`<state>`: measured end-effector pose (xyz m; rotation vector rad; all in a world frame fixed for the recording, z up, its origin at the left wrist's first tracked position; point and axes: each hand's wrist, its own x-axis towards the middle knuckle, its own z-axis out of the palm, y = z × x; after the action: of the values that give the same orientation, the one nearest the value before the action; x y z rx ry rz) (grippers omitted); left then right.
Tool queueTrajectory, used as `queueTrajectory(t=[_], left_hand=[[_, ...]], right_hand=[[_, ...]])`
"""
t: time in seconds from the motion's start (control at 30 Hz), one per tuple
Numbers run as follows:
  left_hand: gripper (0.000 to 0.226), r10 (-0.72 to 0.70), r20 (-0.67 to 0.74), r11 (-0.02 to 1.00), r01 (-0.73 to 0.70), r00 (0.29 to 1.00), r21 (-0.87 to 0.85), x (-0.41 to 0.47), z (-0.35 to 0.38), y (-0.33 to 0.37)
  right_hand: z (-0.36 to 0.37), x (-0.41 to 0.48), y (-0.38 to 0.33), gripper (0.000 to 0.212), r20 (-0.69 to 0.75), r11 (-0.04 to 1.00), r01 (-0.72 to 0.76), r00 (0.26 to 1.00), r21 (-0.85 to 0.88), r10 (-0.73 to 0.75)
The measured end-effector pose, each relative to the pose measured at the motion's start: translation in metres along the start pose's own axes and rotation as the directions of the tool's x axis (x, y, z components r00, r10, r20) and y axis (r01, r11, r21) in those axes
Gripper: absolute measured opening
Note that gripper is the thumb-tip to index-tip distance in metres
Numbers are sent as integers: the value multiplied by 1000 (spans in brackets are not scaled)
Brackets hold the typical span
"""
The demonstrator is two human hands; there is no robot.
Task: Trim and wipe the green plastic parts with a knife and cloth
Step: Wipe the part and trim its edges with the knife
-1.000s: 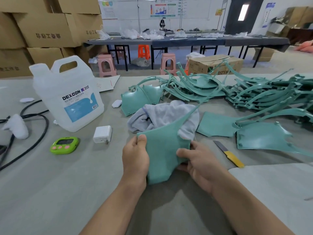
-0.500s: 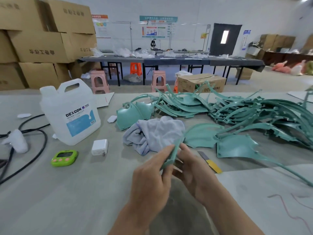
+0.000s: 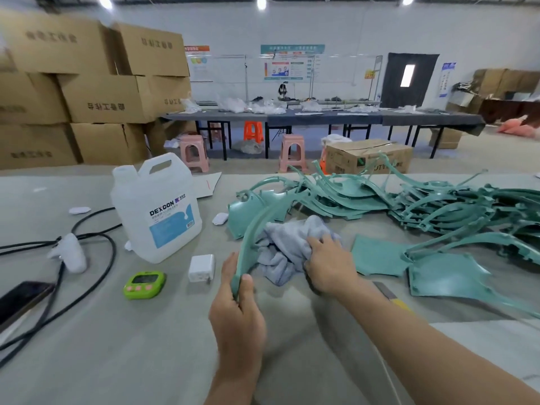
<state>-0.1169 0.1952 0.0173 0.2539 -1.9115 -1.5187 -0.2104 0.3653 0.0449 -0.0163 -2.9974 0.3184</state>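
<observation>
My left hand grips the lower end of a green plastic part, held edge-on so it curves up and away over the table. My right hand lies on the crumpled grey cloth with its fingers curled into the fabric. The knife, with a yellow handle, lies on the table just behind my right wrist, mostly hidden by the forearm. A big heap of green parts fills the right side of the table, with flat pieces nearest me.
A white DEXCON jug stands left of the cloth. Near it lie a white charger, a green timer, black cables, a white controller and a phone. Cardboard boxes stack at the back left.
My right hand let go of the green part and moved onto the grey cloth. My left hand alone now holds the part, turned edge-on. The head camera tilted upward.
</observation>
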Motion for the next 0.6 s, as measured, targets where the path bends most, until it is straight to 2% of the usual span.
queueTrajectory(t=[0.07, 0.1, 0.17, 0.23, 0.3, 0.37, 0.4, 0.47, 0.5, 0.53, 0.6], left_hand=[[28, -60, -54, 997, 58, 997, -41, 3, 1, -2], [27, -85, -45, 992, 80, 995, -101, 4, 1, 0], [28, -105, 42, 961, 112, 994, -251, 6, 5, 7], [25, -134, 151, 924, 179, 979, -337, 7, 8, 8], [20, -245, 179, 876, 297, 953, -380, 8, 9, 4], [17, -300, 162, 870, 339, 940, -358, 8, 8, -2], [16, -300, 162, 882, 338, 940, -329, 7, 7, -3], [14, -283, 184, 893, 329, 941, -306, 5, 7, -1], [12, -283, 202, 895, 334, 938, -296, 4, 8, 0], [11, -293, 211, 892, 346, 933, -291, 4, 8, 0], [18, -343, 188, 868, 387, 920, -312, 8, 7, -4]], right_hand=[[-18, -5, -8, 22, -89, 995, -15, 996, 98, 23], [-28, -12, -15, 19, -128, 983, 8, 992, 184, 16], [-42, -34, -36, 29, -174, 935, 130, 982, 330, -76], [-44, -55, -61, 33, -119, 865, 261, 965, 428, -232], [-34, -63, -77, 18, -65, 795, 291, 950, 533, -305], [-25, -60, -82, 14, -174, 705, 321, 946, 632, -275], [-21, -54, -83, 14, -224, 726, 296, 954, 621, -197], [-16, -45, -86, 13, -247, 809, 127, 969, 574, 23], [-13, -42, -88, 13, -234, 801, 66, 968, 595, 95], [-11, -40, -90, 12, -195, 797, 40, 976, 602, 98], [-9, -47, -93, 19, -50, 832, 62, 998, 551, -41]])
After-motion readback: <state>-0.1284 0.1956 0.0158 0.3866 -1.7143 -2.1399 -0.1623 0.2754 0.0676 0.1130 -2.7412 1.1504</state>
